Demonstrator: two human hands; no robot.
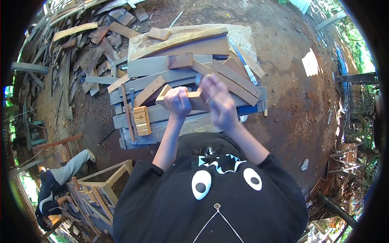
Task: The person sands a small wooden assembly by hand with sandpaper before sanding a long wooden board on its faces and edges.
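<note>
My left hand (178,101) is closed around a short wooden piece (197,102), which has a pale top edge and looks like a small box or frame. Close to its right end is my right hand (219,99), blurred by motion. Whether that hand grips anything I cannot make out. A small bluish shape (198,79) shows beside its fingers, too smeared to name. Beneath both hands, several planks lie across a low worktable (178,131). A stack of small light wooden blocks (142,120) stands left of my left hand.
A hand saw (243,60) lies at the table's right side. A dark wood block (180,60) rests on the planks. Scrap wood (69,44) is heaped at the far left. At lower left, another person (54,182) is beside a wooden frame (109,182).
</note>
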